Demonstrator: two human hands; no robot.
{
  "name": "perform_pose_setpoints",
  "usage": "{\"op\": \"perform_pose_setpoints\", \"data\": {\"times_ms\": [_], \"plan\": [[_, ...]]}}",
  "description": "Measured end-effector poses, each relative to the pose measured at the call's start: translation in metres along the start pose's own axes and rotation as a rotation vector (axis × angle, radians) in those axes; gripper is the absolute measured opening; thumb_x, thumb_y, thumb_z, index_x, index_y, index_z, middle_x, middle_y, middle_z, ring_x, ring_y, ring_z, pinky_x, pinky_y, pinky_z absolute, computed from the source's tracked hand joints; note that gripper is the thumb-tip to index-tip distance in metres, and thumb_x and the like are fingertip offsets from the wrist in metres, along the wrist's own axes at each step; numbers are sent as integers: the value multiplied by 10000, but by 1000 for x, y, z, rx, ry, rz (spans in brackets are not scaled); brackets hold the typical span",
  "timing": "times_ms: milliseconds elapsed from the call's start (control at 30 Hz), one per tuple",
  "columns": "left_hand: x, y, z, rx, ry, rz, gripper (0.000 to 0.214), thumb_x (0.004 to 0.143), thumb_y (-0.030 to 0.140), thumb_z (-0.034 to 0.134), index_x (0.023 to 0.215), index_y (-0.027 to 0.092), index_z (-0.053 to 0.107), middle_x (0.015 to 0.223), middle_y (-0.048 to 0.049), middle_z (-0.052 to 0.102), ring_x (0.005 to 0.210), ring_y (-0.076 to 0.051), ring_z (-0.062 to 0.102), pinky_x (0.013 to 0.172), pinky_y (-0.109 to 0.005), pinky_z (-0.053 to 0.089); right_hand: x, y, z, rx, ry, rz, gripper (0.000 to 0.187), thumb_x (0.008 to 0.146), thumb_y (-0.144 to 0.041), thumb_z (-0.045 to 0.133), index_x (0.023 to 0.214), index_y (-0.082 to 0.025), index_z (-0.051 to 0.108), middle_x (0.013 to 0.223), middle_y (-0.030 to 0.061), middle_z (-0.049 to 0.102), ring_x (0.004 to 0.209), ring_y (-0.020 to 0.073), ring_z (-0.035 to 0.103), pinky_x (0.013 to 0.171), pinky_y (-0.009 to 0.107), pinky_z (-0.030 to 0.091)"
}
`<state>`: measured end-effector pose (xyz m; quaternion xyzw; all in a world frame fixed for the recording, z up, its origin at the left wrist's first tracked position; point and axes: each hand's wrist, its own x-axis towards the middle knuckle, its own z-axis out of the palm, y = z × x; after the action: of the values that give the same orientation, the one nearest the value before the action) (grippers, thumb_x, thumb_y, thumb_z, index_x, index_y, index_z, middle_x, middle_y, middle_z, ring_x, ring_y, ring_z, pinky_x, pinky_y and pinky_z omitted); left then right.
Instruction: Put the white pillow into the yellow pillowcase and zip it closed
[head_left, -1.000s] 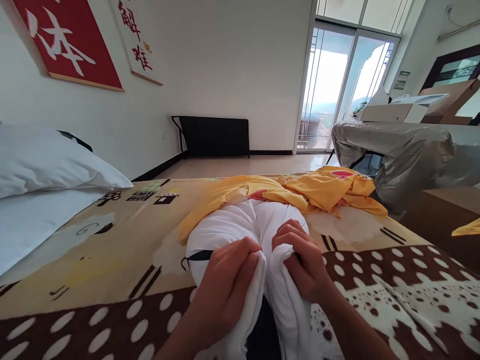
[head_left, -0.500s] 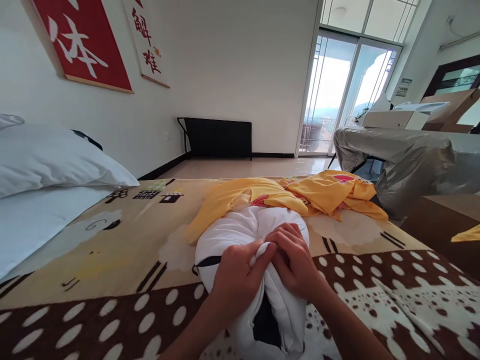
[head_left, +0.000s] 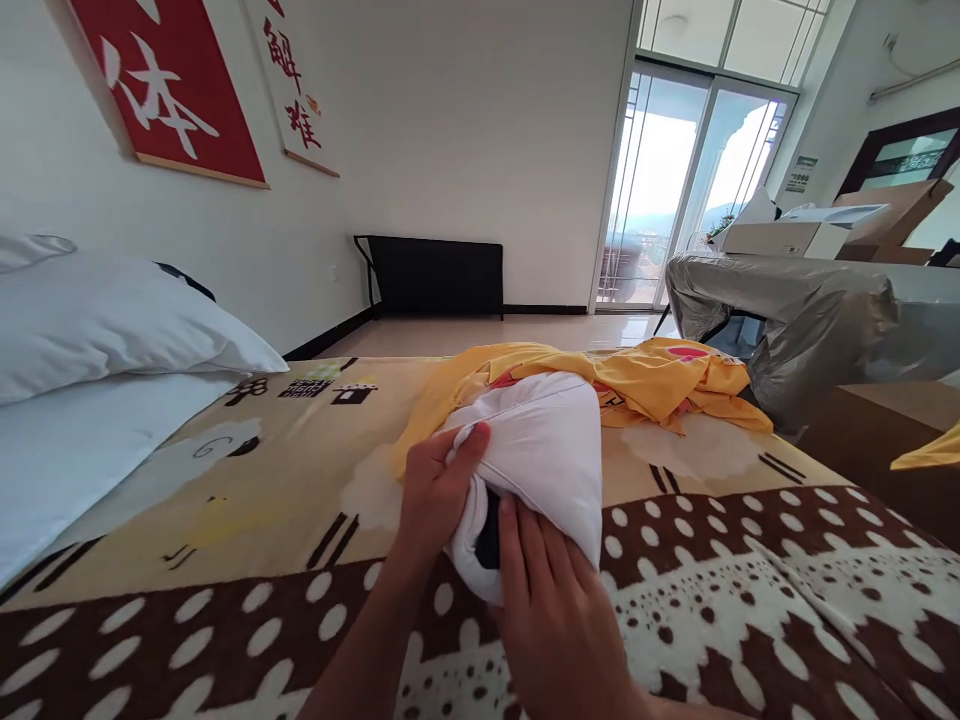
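Note:
A soft white fabric bundle (head_left: 544, 440) with a dark opening sits on the patterned blanket (head_left: 300, 540), straight in front of me. My left hand (head_left: 442, 485) is closed on the bundle's left upper edge, pinching a fold of its rim between thumb and fingers. Just below, my right hand (head_left: 551, 590) lies with straight fingers against the front of the bundle, beside the dark opening. Its fingertips touch the fabric. Behind the bundle, a crumpled yellow cloth (head_left: 660, 375) with red and pink patches spreads across the blanket, partly hidden by the white fabric.
White pillows (head_left: 127, 330) are stacked at the left. A cardboard box (head_left: 877, 440) stands off the bed's right side, near a plastic-covered table (head_left: 810, 300) bearing more boxes. A black folded panel (head_left: 439, 278) leans at the far wall.
The white bundle has been turned and folded over, its smooth side now facing up to the right. My left hand shifted left with the rim; my right hand let go and moved lower, fingers straightened.

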<state>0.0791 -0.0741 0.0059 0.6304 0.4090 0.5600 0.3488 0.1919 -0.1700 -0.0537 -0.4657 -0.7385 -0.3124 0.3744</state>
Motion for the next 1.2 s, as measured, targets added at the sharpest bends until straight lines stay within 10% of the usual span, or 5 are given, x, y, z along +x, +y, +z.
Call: {"op": "perform_pose_setpoints", "data": {"times_ms": [433, 667, 900, 1100, 1200], "plan": [[-34, 18, 3, 18, 229, 486, 476, 824, 243, 547, 492, 177, 213, 515, 50, 203, 521, -90, 230, 535, -264, 264, -35, -21, 15, 140, 213, -137, 352, 808, -123, 407, 1078, 35, 569, 733, 171, 683, 551, 207, 579, 507, 341, 478], [-46, 32, 4, 162, 85, 692, 421, 780, 137, 543, 497, 168, 233, 498, 64, 239, 494, -75, 243, 570, -254, 332, -19, 19, -46, 765, 140, -101, 363, 903, -402, 409, 1036, -148, 630, 594, 22, 632, 537, 139, 607, 535, 243, 501], [-73, 54, -9, 17, 157, 429, 345, 690, 195, 605, 405, 188, 410, 426, 42, 444, 470, -107, 467, 561, -258, 452, 67, 100, -42, 1036, -71, 177, 650, 935, -579, 162, 1064, -197, 671, 1038, 88, 683, 1018, 220, 608, 941, 400, 443], [-82, 63, -22, -340, 447, -120, 22, 568, 230, 673, 590, 229, 669, 740, 27, 718, 831, -216, 661, 818, -305, 508, 109, 72, -7, 1265, -652, -84, 610, 904, -633, 268, 1258, -241, 573, 1254, 38, 598, 1196, 205, 507, 1081, 358, 297], [-73, 60, -27, -373, 423, -145, 18, 542, 220, 637, 537, 237, 632, 705, 41, 702, 857, -214, 653, 882, -310, 495, 103, 54, 23, 1455, -759, -33, 606, 888, -643, 317, 1275, -239, 552, 1300, 28, 562, 1240, 200, 469, 1093, 343, 282]]}}
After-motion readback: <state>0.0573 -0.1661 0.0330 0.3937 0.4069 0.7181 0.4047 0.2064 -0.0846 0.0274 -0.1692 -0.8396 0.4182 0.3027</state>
